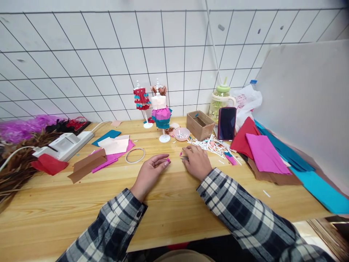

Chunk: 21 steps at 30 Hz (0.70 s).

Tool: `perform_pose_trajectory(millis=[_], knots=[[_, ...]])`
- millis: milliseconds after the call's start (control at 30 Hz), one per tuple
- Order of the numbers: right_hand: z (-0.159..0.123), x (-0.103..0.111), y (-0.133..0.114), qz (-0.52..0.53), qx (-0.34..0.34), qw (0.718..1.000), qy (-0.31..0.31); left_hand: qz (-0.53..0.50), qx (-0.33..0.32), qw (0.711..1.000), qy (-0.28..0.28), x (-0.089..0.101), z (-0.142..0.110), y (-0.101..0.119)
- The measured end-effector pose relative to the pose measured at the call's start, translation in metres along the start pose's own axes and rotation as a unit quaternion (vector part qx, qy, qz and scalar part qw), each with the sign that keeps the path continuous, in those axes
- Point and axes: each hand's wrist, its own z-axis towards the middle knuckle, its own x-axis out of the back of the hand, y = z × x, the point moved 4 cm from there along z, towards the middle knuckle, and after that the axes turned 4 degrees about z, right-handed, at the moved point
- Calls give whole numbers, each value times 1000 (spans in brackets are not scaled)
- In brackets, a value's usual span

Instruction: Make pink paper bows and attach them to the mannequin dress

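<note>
Between the thumb and fingertips of my left hand is a small piece of pink paper. My right hand is curled low over the table, with a small greyish thing showing under its fingertips; its kind is unclear. A tiny pink scrap lies by those fingertips. Beyond the hands stands a small white dress form in a white, pink and teal paper dress. Behind it, a second form wears a red ruffled dress with teal bows.
White paper strips lie beside a pink dish and a wooden box. A phone leans before a green-lidded bottle. Folded coloured paper lies right. Left are a tape ring and power strip.
</note>
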Motion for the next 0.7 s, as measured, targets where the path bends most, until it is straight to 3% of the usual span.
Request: perform_pose_trajectory(millis=[67,233,500,700], knots=[[0,2,-7,78,41,996,33,-8,0,1000,-3,-1,0,0],[-2,-6,-23,279,71,958,10,-40,4,999,-17,-4,0,0],[-2,-15,-19,318,1,948,-17,-43,27,998,-40,-4,-1,-4],[-6,-23,-20,369,-62,924,-77,-66,23,997,-9,-1,0,-4]])
